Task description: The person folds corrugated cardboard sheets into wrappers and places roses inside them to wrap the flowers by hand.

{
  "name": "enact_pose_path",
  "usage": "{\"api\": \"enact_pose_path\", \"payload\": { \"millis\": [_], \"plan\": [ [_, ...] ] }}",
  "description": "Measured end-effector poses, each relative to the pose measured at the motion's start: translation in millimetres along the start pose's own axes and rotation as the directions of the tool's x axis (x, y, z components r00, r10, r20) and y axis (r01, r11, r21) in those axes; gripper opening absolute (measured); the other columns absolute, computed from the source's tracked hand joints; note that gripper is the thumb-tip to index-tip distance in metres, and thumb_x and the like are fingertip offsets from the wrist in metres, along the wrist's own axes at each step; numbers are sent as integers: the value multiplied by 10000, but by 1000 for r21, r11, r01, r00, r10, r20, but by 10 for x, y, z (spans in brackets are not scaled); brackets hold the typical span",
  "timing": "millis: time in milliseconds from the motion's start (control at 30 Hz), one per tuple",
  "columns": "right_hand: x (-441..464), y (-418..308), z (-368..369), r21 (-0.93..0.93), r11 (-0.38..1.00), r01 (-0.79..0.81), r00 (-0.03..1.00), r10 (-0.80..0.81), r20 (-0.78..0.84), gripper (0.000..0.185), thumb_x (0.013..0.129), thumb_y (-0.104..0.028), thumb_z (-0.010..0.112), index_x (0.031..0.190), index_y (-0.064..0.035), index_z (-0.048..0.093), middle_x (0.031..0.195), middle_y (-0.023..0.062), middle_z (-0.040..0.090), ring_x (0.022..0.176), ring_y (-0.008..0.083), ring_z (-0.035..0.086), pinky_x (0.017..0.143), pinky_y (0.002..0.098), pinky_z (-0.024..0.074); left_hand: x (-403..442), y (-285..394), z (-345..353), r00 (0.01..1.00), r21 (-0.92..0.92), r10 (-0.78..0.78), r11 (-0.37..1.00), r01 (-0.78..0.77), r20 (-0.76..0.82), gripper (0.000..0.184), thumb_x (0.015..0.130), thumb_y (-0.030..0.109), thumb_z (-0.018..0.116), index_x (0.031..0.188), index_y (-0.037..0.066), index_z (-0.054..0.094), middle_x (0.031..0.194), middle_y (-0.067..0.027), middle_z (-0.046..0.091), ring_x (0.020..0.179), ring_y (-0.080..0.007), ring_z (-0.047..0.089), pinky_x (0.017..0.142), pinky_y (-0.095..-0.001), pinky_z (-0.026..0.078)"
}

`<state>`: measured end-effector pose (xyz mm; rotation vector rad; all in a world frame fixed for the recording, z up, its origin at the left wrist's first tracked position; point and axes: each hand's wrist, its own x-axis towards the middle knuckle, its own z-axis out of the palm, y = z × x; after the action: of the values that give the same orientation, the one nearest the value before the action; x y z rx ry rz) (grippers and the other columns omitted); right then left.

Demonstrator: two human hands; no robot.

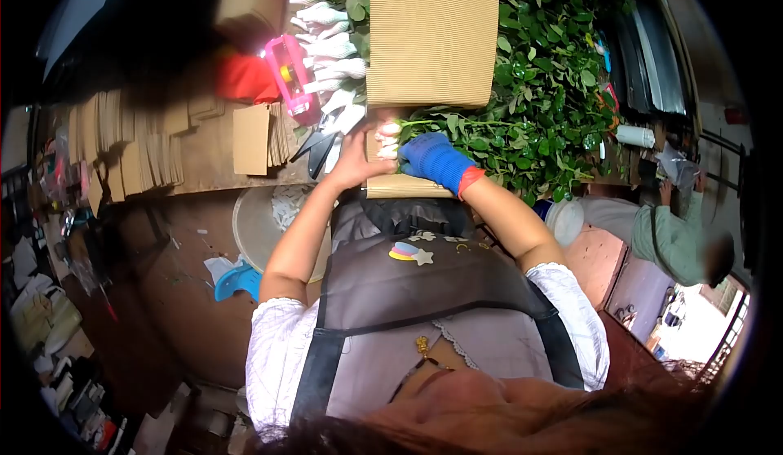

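Pale pink rosebuds (390, 138) lie in a small cluster on the corrugated cardboard (432, 39), near the table's front edge. My bare left hand (356, 161) is at the left side of the buds, thumb and fingers apart around them. My right hand (436, 161), in a blue glove with a red cuff, is closed at the stems just right of the buds; what its fingers grip is hidden. Green leafy stems (538, 71) spread to the right of the cardboard. White-wrapped flower heads (338, 47) line its left side.
A pink tape dispenser (292, 78), black scissors (316, 146) and cardboard pieces (252, 138) are on the left. Below the table stands a round bin (253, 222) with white scraps. At the right, another person in a green top (670, 239) is near a white bucket (564, 220).
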<state>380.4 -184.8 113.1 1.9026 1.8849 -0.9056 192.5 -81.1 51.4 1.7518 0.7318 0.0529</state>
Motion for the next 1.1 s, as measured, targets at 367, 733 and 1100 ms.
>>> {"api": "enact_pose_path", "payload": {
  "millis": [367,733,1100],
  "plan": [
    [41,70,25,32,996,-87,987,91,-135,274,917,-409,596,1022,-195,730,975,108,743,899,298,719,783,463,552,44,-1,45,991,191,128,973,-132,37,1138,627,422,947,1493,68,299,1434,-195,502,1341,-418,419,1150,-465,307],
    [-125,16,-194,113,982,-150,980,163,-112,325,940,-415,574,1054,-124,663,962,157,737,909,334,714,805,473,542,144,-79,240,994,-77,55,995,-63,-96,737,766,422,806,1366,128,495,1222,-116,688,1225,-333,589,1161,-527,244],
    [-134,123,-2,35,994,-106,960,111,-255,305,941,-364,575,1111,-111,586,937,135,726,828,327,711,728,469,550,239,-174,403,964,-163,38,983,-84,-263,369,861,185,811,1164,24,675,1039,-52,728,944,-116,670,880,-304,538]
  ]
}}
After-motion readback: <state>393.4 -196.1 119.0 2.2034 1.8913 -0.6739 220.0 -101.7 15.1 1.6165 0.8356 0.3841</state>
